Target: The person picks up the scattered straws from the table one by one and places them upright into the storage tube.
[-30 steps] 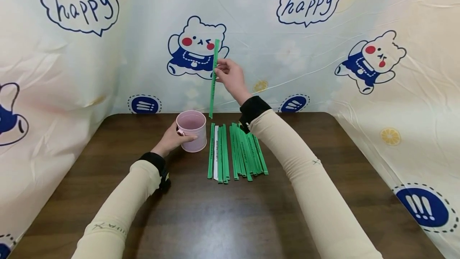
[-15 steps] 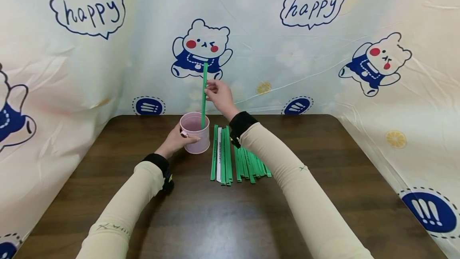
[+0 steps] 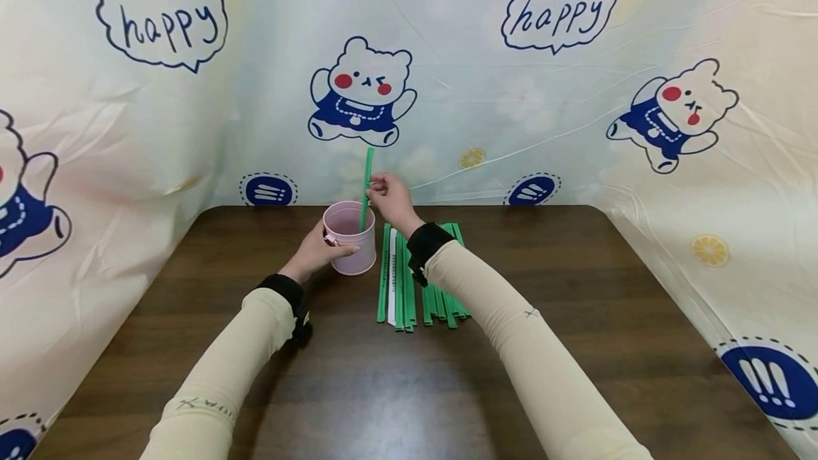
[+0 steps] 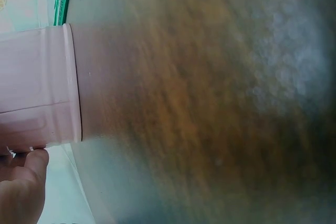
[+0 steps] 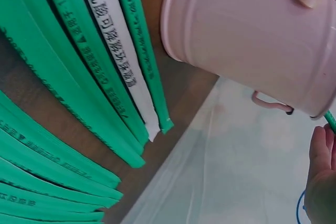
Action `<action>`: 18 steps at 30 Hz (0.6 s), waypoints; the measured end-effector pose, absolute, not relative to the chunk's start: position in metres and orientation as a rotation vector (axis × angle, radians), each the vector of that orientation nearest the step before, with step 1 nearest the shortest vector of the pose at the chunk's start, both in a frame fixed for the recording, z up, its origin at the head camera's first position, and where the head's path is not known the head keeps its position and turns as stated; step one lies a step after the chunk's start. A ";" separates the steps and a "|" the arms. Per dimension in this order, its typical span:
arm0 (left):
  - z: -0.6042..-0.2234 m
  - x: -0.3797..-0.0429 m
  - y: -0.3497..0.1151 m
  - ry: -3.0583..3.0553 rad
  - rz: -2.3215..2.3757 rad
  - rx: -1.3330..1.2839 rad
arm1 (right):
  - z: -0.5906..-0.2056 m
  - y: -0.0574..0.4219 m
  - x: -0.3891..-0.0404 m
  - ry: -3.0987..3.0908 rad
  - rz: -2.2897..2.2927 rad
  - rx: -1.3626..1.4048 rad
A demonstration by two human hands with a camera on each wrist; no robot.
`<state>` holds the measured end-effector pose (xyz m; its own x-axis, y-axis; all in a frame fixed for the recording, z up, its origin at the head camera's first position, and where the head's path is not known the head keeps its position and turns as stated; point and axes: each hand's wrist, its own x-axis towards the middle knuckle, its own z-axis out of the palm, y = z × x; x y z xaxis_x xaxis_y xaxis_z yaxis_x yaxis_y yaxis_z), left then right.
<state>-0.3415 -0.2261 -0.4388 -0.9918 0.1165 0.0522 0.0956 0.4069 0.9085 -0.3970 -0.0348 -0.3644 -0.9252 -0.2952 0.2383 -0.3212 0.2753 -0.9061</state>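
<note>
My left hand (image 3: pixel 313 250) grips a small pink metal bucket (image 3: pixel 355 254) from its left side, thumb across the front. The bucket stands upright on the table. My right hand (image 3: pixel 391 199) pinches a green wrapped straw (image 3: pixel 368 174) just above the bucket's right rim. The straw's lower end is inside the bucket, out of sight below the rim. To the right lie several green wrapped straws (image 3: pixel 410 289) with one white wrapped straw (image 3: pixel 393 279) among them. A second group of green wrapped straws (image 3: pixel 441 307) is partly covered by my right forearm.
All of this lies on a dark brown wooden table (image 3: pixel 358 389). Behind it hangs a pale printed curtain (image 3: pixel 460 41) with cartoon bears. A small wire handle loop (image 5: pixel 270 103) sticks out from the bucket in the right wrist view.
My right hand has moved down and slightly left, bringing the straw from above the table to the bucket and its lower end inside. The left hand keeps hold of the bucket.
</note>
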 end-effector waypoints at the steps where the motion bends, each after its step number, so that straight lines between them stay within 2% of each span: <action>1: -0.439 -0.342 -0.226 2.619 1.690 0.200 | -0.365 -0.035 -0.396 -2.502 1.776 0.595; 18: -0.442 -0.342 -0.226 2.625 1.703 0.209 | -0.375 -0.025 -0.397 -2.538 1.824 0.571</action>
<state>-0.3423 -0.2260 -0.4418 -0.9911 0.1149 0.0672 0.1083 0.4014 0.9095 -0.3971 -0.0248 -0.3753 -0.9348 -0.3077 0.1773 -0.2662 0.2764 -0.9234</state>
